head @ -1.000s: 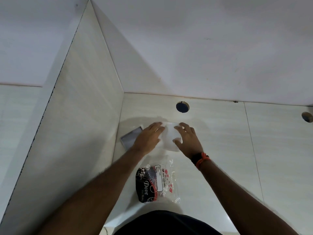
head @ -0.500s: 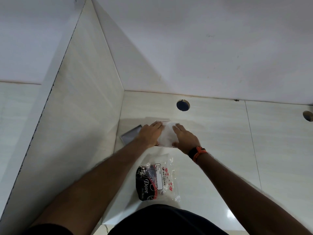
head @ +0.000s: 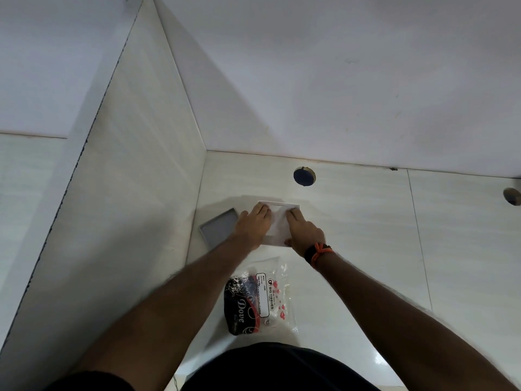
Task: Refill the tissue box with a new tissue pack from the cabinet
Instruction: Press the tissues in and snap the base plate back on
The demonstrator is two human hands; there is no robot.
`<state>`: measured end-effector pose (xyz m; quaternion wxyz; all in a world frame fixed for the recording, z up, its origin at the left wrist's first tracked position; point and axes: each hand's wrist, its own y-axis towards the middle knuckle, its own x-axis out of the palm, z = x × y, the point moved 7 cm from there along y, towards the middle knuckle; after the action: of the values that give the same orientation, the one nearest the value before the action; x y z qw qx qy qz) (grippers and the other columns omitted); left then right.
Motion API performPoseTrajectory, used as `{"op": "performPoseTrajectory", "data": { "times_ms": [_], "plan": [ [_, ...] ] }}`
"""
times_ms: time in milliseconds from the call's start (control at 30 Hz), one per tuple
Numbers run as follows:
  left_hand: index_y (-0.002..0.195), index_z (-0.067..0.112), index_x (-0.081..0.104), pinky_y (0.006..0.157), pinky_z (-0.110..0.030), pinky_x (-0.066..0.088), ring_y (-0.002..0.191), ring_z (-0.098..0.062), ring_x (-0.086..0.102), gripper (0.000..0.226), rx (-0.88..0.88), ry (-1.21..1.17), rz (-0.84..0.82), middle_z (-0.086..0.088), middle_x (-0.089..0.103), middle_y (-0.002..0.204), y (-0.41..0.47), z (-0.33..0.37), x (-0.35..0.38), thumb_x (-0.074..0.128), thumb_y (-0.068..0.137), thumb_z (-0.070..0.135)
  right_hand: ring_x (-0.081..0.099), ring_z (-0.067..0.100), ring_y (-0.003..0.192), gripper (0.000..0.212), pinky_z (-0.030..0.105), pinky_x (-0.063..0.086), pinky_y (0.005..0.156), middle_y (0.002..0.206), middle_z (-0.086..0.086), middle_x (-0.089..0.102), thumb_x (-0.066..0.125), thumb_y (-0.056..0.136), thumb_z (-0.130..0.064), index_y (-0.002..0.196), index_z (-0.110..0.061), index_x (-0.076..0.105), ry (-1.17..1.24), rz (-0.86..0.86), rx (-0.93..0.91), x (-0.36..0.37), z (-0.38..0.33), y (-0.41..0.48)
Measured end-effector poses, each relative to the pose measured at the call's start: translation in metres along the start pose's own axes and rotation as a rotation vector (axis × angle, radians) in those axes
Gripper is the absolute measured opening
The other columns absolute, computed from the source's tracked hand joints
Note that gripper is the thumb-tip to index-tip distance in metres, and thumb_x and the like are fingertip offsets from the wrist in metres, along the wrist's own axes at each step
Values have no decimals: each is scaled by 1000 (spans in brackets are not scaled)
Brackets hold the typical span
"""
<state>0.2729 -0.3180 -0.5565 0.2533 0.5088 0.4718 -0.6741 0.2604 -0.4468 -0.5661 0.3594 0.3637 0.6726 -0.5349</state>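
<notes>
Head view. My left hand (head: 251, 224) and right hand (head: 303, 234) lie flat, fingers extended, pressing on the white tissues in the square white tissue box (head: 279, 223), which sits on the pale counter (head: 366, 235) near the corner. A grey lid (head: 218, 227) lies just left of the box. The printed plastic tissue pack wrapper (head: 260, 297) lies nearer my body.

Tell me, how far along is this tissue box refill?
Well along, it seems. The wrapper lies opened and flattened near the person, so the tissues appear to be out of it. Both the left hand and right hand press flat on white tissues in the square white box. Still left: the grey lid lies off to the left, not yet back on.
</notes>
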Motion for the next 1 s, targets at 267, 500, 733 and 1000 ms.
{"op": "performPoseTrajectory", "data": {
  "times_ms": [267, 500, 733, 1000],
  "plan": [
    [94, 8, 69, 67, -37, 53, 81, -30, 65, 20, -244, -388, 458, -10, 70, 88, -66, -45, 11, 74, 75, 10, 49, 32, 128, 46, 34, 39, 106, 146, 7, 53, 67, 88, -18, 133, -11, 59, 327, 131, -24, -34, 3, -21],
    [62, 16, 66, 48, -29, 47, 62, -27, 61, 30, -351, -361, 208, -4, 62, 67, -84, -55, 62, 89, 53, 32, 62, 13, 97, 18, 26, 47, 84, 113, -5, 68, 66, 89, -23, 107, -23, 68, 696, 281, 112, -34, -4, -62],
    [63, 12, 61, 36, -27, 40, 55, -28, 57, 24, -365, -280, 324, -7, 57, 63, -96, -51, 54, 81, 55, 1, 67, 5, 85, 9, 17, 51, 75, 100, -12, 73, 65, 90, -19, 96, -22, 71, 875, 276, 147, -19, -7, -72],
    [107, 6, 62, 62, -35, 48, 82, -33, 66, 16, -728, -727, 711, -14, 71, 93, -131, -64, -25, 59, 92, 6, 72, 29, 92, 14, 34, 61, 74, 99, 8, 75, 68, 90, -14, 103, -12, 73, 1241, 249, 264, -8, -11, -57]
  ]
}}
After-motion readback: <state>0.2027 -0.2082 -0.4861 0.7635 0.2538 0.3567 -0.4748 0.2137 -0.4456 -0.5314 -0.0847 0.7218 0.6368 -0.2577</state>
